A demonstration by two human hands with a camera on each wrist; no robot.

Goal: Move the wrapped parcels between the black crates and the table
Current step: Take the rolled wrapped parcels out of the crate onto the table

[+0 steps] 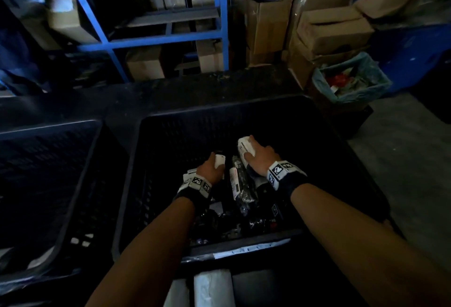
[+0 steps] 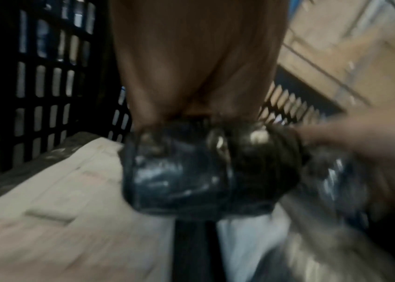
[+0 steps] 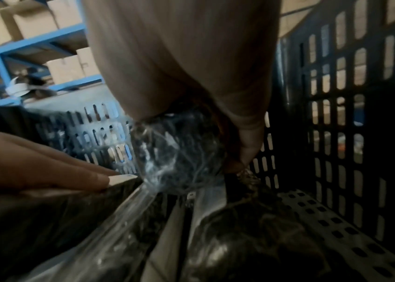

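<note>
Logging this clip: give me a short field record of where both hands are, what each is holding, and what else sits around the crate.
setting: dim storeroom
left hand: inside the right-hand black crate, grips a black-wrapped parcel
right hand: same crate, grips a white-labelled parcel
between the hands: long black parcel, lying loose
left crate: contents too dark to tell
behind: blue shelving, cardboard boxes
right of crate: lined bin

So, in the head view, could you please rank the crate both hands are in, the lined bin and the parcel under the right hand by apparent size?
1. Black crate, by far the largest, though also nearest the camera.
2. Lined bin, farther back, so its true size is unsure.
3. Parcel with the white label, gripped by the right hand.
</note>
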